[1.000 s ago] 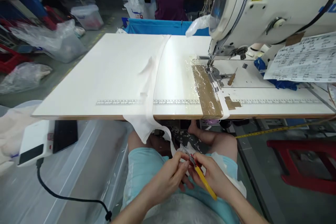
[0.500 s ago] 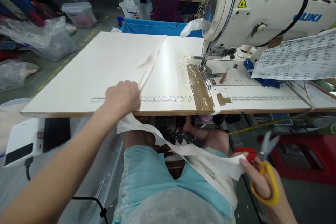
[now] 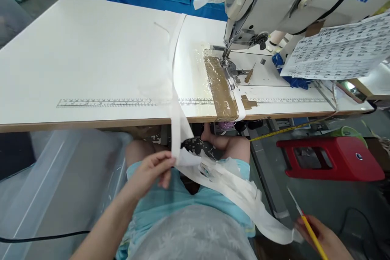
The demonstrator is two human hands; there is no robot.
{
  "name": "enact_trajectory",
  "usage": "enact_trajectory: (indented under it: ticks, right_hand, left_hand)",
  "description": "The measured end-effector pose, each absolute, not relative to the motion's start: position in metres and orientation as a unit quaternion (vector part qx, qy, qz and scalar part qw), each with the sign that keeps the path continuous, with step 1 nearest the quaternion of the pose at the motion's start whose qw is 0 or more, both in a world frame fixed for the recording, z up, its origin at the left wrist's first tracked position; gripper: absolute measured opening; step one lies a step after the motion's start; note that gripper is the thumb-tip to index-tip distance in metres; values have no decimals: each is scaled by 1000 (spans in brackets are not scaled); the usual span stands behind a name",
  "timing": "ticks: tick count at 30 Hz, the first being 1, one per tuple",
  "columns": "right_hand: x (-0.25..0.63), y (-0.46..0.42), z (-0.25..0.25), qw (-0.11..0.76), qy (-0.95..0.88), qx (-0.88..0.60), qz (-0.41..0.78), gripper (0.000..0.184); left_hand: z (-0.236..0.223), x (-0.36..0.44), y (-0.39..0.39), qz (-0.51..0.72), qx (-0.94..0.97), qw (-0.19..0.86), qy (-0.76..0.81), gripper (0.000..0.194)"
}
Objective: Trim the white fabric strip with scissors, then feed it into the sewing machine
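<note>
My left hand (image 3: 152, 170) pinches a white fabric strip (image 3: 176, 130) between thumb and fingers, just in front of the table edge. From there the strip runs up over the edge and across the white tabletop (image 3: 100, 57). More white fabric (image 3: 237, 193) lies loosely across the lap and trails to the right. Low on the right, my right hand (image 3: 324, 237) is closed around scissors (image 3: 309, 227) with a yellow handle, seen edge-on, blades pointing up and left. The trailing fabric end reaches the right fingertips; whether they grip it too, I cannot tell.
A white sewing machine (image 3: 274, 4) stands on the table's right side, with brown tape (image 3: 217, 85) beside its needle area. A small wooden-handled tool (image 3: 249, 75) lies near it. Right of the legs is a red stool (image 3: 332, 158); a clear plastic bin (image 3: 70, 187) stands left.
My left hand has come down off the tabletop to the lap, holding the strip. My right hand has moved lower and outward with the scissors. The view has tilted down.
</note>
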State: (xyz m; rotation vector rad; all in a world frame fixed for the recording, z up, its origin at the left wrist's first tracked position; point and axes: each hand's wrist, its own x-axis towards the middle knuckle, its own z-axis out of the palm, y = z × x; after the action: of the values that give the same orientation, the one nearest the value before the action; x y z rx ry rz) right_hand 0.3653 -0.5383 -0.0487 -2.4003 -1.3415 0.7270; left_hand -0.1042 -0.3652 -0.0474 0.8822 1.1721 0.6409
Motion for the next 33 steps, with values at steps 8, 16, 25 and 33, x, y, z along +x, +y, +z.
enact_trajectory:
  ticks: [8,16,25,33]
  right_hand:
    - [228,-442,-42,114,-607,-546,566,42]
    - [163,-360,-48,5,-727,-364,583,52]
    - [156,-352,-40,-32,-794,-366,483,44]
    - [148,-351,-36,-43,-841,-403,358,51]
  left_hand:
    - [-53,-64,-399,332,327,749,470,47]
    - [-53,-81,-405,341,321,733,494,45]
    - [-56,-90,-404,327,304,751,486,45]
    - [-53,-92,-404,326,315,750,481,43]
